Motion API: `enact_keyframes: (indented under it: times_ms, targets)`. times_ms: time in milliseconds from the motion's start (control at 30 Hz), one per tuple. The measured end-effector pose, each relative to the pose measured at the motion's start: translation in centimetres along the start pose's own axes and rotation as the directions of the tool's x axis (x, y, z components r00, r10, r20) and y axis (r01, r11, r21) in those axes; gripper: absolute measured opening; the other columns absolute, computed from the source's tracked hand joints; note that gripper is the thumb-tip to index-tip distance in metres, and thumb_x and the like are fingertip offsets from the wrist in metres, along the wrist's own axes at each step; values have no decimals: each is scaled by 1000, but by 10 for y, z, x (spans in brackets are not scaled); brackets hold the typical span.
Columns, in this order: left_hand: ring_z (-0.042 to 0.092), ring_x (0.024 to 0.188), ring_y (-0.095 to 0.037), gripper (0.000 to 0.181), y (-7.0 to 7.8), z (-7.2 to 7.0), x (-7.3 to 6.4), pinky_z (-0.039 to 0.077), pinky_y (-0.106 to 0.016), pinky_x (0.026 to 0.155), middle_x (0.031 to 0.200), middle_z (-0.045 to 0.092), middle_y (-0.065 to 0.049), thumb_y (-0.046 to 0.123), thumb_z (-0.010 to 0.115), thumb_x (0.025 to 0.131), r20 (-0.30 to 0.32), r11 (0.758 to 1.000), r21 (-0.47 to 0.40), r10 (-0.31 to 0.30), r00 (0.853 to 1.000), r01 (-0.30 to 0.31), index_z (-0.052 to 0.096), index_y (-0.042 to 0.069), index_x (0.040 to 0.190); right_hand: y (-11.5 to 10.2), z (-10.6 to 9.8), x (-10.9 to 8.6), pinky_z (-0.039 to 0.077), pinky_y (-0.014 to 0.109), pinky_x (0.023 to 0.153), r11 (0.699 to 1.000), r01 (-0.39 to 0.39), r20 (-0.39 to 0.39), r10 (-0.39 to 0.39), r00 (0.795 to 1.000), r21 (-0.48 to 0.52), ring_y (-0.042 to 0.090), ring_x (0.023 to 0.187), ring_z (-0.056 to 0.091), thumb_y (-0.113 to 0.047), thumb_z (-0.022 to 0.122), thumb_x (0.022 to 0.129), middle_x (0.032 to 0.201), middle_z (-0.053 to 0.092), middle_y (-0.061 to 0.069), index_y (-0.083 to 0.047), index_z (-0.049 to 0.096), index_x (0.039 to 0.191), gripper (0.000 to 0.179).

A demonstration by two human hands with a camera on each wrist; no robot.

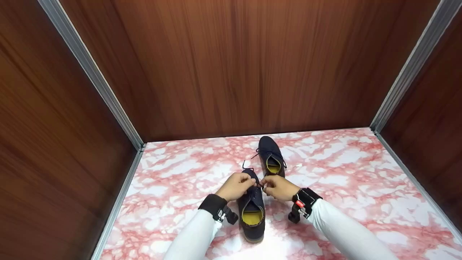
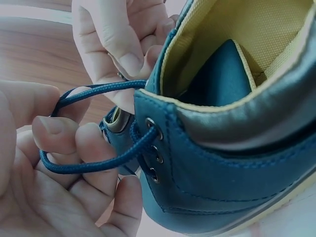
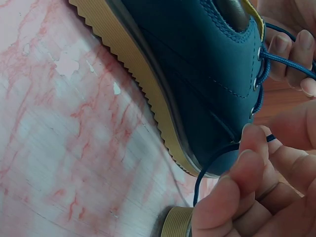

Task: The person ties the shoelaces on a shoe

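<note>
A dark blue lace-up shoe (image 1: 255, 200) with a yellow lining stands upright on the floor, its toe away from me. Over its front, my left hand (image 1: 236, 185) pinches a loop of the blue shoelace (image 2: 98, 167); in the left wrist view the loop runs out from the eyelets around those fingers. On the shoe's right side my right hand (image 1: 281, 188) pinches another stretch of lace (image 3: 210, 165) between thumb and fingertips. A ribbed tan sole (image 3: 143, 84) shows in the right wrist view. Both hands are close together above the laces.
The matching shoe (image 1: 269, 146) stands just beyond, to the right, its laces spread at the sides. Underneath lies a red-and-white marbled surface (image 1: 173, 173). Brown wood-grain panels (image 1: 231, 72) rise at the back and both sides, joined by metal strips (image 1: 108, 97).
</note>
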State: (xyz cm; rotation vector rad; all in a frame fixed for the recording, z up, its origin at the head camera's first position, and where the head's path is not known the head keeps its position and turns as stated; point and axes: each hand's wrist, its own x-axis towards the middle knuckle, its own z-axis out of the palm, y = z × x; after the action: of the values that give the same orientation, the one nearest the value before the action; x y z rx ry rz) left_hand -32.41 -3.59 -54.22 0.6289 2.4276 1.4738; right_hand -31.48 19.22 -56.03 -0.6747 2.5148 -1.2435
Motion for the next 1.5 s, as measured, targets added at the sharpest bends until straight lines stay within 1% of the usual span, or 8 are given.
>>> enact_keyframes:
  times_ms: [300,433,667,900,1067,1200,1300,1500]
  targets:
    - [50,58,-5,28,1,0,-2,44,-20,57,71,57,5,23,62,104,-12,1000,-7,-12,1000,12,76,2,92,3,-2,-5,43,18,57,1000,-17,0,17,1000,-14,5,65,53,-5,66,94,74,60,-5,0,70,94,6]
    - [51,58,-5,28,-1,0,-3,46,-19,58,71,58,6,22,62,104,-16,1000,-16,-15,1000,15,75,2,89,3,-5,-11,43,18,58,999,-9,-5,9,1000,-37,4,64,52,-7,69,94,73,61,-6,-2,69,89,6]
    - [52,60,-4,29,-1,0,-5,48,-19,60,89,75,-7,23,61,105,-22,1000,-14,-21,1000,20,74,2,90,3,-13,-22,44,19,58,995,-22,-2,22,1000,-102,2,63,52,-10,72,93,72,61,-6,-5,69,87,8]
    - [53,61,-5,28,-2,0,-4,48,-19,62,95,77,-11,20,61,105,-26,1000,-8,-12,1000,12,73,0,90,2,-22,-31,44,20,61,978,11,-14,-14,1000,-209,0,63,51,-11,73,91,69,62,-6,-9,68,83,10]
    - [53,61,-4,30,-3,0,-3,48,-18,61,97,78,-16,20,61,104,-31,1000,-14,1,1000,-1,71,-5,90,4,-28,-36,43,20,60,971,9,-18,-13,1000,-239,0,62,50,-11,73,92,68,60,-8,-10,68,81,12]
    - [53,60,-5,29,-3,0,-3,46,-18,59,86,74,-13,19,61,104,-39,1000,-23,-4,999,4,72,-3,90,6,-33,-39,43,20,60,967,-3,-22,-3,1000,-256,0,62,50,-12,73,92,66,59,-9,-10,68,80,14]
    - [53,61,-6,27,-3,0,-3,45,-19,59,75,66,-6,18,61,104,-42,1000,-29,-12,999,11,74,-1,91,7,-38,-41,42,19,60,963,-4,-17,-1,1000,-270,0,61,50,-11,73,92,65,58,-10,-11,68,78,16]
    - [54,63,-7,26,-3,0,-2,46,-20,61,70,58,7,19,64,102,-62,998,-58,-26,998,22,73,-2,90,2,-49,-44,40,19,60,965,-1,1,2,1000,-263,-1,60,48,-14,74,93,64,57,-11,-11,68,76,18]
